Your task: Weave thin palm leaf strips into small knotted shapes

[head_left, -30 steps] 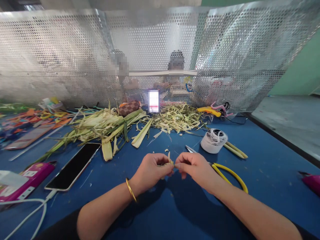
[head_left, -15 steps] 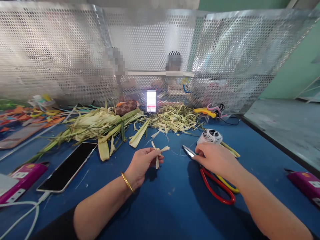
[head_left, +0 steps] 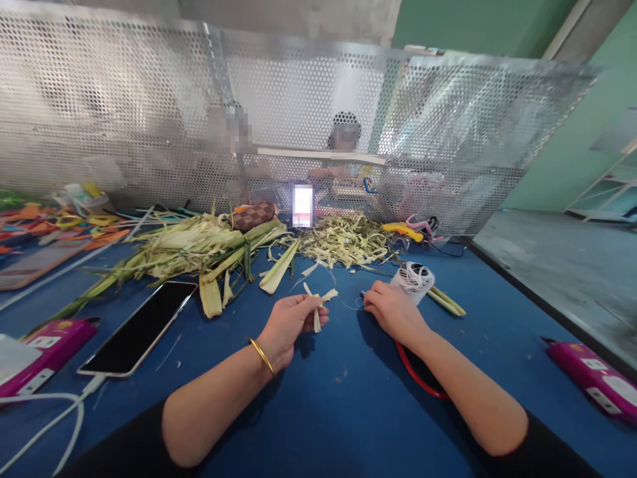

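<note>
My left hand (head_left: 291,326) pinches a small cross of pale, dry leaf strips (head_left: 330,294) between thumb and fingers, just above the blue table. To its right, my right hand (head_left: 395,311) lies low over a pair of scissors, fingers bent and close together. What the fingertips grip is hidden. A fine, clear-looking thread (head_left: 352,305) curls on the table beside those fingertips. Of the scissors, mainly a red handle (head_left: 415,375) shows under the wrist. A roll of white cord or netting (head_left: 415,279) stands right behind the right hand.
Long husk-like leaves (head_left: 199,245) and shredded strips (head_left: 348,239) are heaped at the back. A phone (head_left: 139,328) on a white cable and a magenta power strip (head_left: 47,352) lie left; another power strip (head_left: 592,378) lies right. A perforated screen (head_left: 308,86) stands behind, with people beyond.
Both hands worked together at first; then the right hand moved away to the scissors, and has since shifted slightly left, covering the blades. The left hand keeps holding the leaf strips.
</note>
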Demonstrator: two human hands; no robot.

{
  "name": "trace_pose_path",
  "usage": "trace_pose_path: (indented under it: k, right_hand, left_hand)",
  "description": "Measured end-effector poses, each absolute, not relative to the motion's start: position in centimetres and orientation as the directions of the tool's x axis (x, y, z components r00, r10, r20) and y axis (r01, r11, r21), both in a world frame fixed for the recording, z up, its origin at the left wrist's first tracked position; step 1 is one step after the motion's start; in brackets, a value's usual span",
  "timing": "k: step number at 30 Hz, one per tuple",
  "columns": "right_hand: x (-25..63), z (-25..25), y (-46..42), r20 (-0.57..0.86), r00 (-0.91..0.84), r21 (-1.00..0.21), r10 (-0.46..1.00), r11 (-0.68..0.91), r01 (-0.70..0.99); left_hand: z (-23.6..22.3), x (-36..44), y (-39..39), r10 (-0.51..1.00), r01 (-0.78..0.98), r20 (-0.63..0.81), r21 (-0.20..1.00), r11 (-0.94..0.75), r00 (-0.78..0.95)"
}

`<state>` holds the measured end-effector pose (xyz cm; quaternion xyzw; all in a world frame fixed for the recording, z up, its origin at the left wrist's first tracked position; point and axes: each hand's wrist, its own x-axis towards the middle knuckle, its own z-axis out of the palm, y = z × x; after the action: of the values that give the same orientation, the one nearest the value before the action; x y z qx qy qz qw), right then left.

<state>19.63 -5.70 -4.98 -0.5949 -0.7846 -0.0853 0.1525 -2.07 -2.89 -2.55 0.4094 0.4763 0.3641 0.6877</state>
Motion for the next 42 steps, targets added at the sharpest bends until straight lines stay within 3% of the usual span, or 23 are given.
trace_pose_path:
  k: [3, 5, 8, 13, 16, 25, 30, 37, 42]
  right_hand:
    - [19.3, -4.4, -5.7, 0.386, -0.236, -0.145, 0.892, 0.312, 0.939]
    - [19.0, -3.6, -5.7, 0.410, -0.170, -0.377, 0.896, 0.336, 0.863]
    - [18.3, -2.3, -5.3, 0.357, -0.038, -0.664, 0.933, 0.282, 0.692]
    - [16.9, 0.0, -4.0, 0.205, 0.106, -0.934, 0.973, 0.162, 0.318]
    - [16.2, 1.0, -3.3, 0.184, 0.133, -0.959, 0.974, 0.148, 0.241]
    - [16.1, -0.3, -3.0, 0.254, 0.151, -0.939, 0.955, 0.207, 0.273]
    - [16.9, -0.4, -3.1, 0.266, 0.211, -0.946, 0.941, 0.212, 0.247]
    - [16.2, 0.5, -3.9, 0.176, 0.129, -0.978, 0.976, 0.189, -0.092]
    - [16.2, 0.5, -4.1, 0.272, 0.076, -0.960, 0.959, 0.276, -0.039]
  left_hand:
    - [-2.5, -2.1, -2.8, 0.908, -0.157, -0.326, 0.914, 0.374, 0.263]
    - [-2.2, -2.0, -2.6, 0.918, -0.201, -0.304, 0.912, 0.357, 0.253]
    - [-1.2, -1.9, -2.1, 0.928, -0.227, -0.265, 0.918, 0.326, 0.263]
    - [0.7, -1.2, -0.7, 0.889, -0.197, -0.238, 0.922, 0.334, 0.391]
    - [1.1, -0.6, 0.3, 0.830, -0.228, -0.284, 0.873, 0.430, 0.479]
    - [-1.0, 0.1, 1.3, 0.729, -0.206, -0.383, 0.791, 0.576, 0.568]
    - [-1.1, 0.1, 1.3, 0.754, -0.173, -0.372, 0.829, 0.533, 0.541]
    - [-1.1, -0.1, 0.8, 0.823, -0.059, -0.281, 0.933, 0.354, 0.494]
    - [-0.8, -0.1, 0.3, 0.803, 0.054, -0.229, 0.969, 0.239, 0.551]
